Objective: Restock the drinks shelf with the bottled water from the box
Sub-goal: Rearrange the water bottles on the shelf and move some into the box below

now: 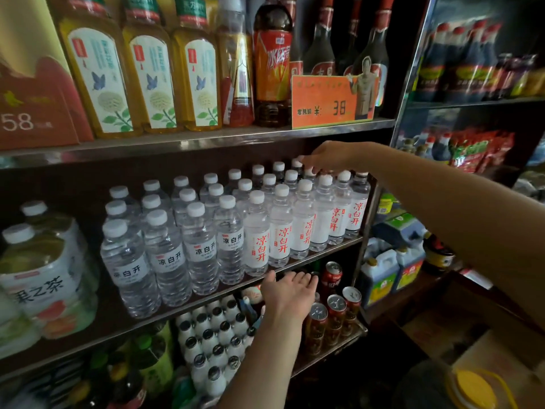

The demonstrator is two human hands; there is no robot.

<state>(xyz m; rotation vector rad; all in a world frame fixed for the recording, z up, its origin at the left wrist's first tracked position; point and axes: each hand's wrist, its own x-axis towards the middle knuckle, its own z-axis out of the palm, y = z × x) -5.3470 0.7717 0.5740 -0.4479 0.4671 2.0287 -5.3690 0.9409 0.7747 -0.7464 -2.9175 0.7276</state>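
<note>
A dim shop aisle, steel-edged shelves packed floor to top, and the middle shelf [206, 293] is the landmark here, since that is where the water goes. Above its right end the right hand [327, 156] reaches in from the right, fingers curled down onto the white cap of a back-row water bottle [309, 174]; it looks pinched at the cap, likely because the low shelf above leaves only the neck to hold while seating a bottle deep in the row. Just below the shelf's front lip the left hand [287, 292] floats flat, fingers straight and loosely spread, holding nothing, probably poised to steady the front rank. On the shelf the bottled water [259, 231] stands upright in tight files, clear-labelled bottles toward the left, white-labelled ones with red characters toward the right, labels turned outward for shoppers. Under the shelf sit red cans [336, 308] and small white bottles [218, 335]; above it, yellow tea bottles [147, 75] and an orange price card [327, 101]. Cardboard shows low at the far right, but whether that is the box I cannot tell.
</note>
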